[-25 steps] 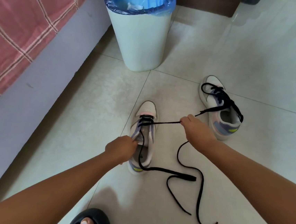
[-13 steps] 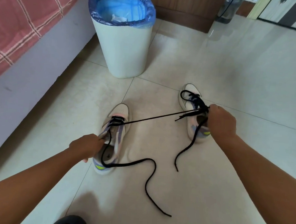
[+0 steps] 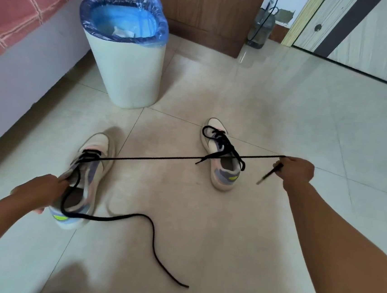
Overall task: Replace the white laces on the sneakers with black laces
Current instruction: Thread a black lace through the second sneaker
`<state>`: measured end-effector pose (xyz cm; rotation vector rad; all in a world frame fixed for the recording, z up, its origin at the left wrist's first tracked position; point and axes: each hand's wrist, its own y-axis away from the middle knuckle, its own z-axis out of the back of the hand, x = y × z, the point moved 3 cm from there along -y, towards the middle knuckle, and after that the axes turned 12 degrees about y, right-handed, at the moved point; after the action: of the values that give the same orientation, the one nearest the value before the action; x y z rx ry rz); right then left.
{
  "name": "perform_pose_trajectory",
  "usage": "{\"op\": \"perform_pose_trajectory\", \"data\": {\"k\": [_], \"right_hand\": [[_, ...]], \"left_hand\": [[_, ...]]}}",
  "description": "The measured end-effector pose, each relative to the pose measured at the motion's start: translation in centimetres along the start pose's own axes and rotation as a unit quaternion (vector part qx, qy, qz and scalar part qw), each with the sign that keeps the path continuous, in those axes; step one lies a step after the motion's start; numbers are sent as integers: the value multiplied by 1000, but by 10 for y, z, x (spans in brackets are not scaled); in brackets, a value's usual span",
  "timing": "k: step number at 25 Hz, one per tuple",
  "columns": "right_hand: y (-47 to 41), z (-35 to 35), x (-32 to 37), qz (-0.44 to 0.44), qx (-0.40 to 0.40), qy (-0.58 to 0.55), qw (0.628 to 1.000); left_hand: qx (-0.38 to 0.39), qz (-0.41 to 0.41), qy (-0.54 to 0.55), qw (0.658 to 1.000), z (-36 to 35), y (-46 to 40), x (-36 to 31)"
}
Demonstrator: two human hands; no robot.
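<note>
My left hand grips the sneaker; my right hand pinches its black lace pulled taut.

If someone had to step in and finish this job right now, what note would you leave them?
Left hand grips the near sneaker at its collar, steadying it.
Right hand pinches one end of its black lace, drawn taut out to the right.
The lace's other end lies slack on the floor tiles.
Done: the far sneaker already carries a black lace; the near one has only its front eyelets threaded.
Left: thread the remaining eyelets, even both ends, tie.
</note>
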<state>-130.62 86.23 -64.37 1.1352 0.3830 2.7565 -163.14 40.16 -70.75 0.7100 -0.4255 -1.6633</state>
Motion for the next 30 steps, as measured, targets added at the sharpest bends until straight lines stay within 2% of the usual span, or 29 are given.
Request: {"op": "perform_pose_trajectory", "data": {"k": [3,5,8,10,13,18,22,25,28,30], "right_hand": [[-8,14,-18,-122,43,-143,981],[-11,16,-29,-169,58,-198,964],[0,-5,-39,-227,125,-235,937],[22,-33,-30,-245,212,-203,924],[67,-76,-5,-223,331,-182,899],[151,-133,32,-143,391,-151,897],[219,-176,24,-85,447,-85,887],[245,-199,17,-54,439,-74,894],[251,-212,24,-5,427,-74,901],[252,-217,29,25,432,-69,899]], "left_hand": [[2,8,28,1000,-2,-3,4],[-2,6,33,999,2,3,0],[0,-37,13,999,5,25,-19],[15,-55,-5,998,-6,42,-28],[42,-50,-14,998,-29,62,-40],[117,-31,-33,992,-49,85,-47],[151,-44,-45,987,-56,93,-42],[114,-63,-19,991,-45,91,-46],[-12,-118,23,993,-19,82,-51],[-53,-153,63,985,-11,74,-54]]}}
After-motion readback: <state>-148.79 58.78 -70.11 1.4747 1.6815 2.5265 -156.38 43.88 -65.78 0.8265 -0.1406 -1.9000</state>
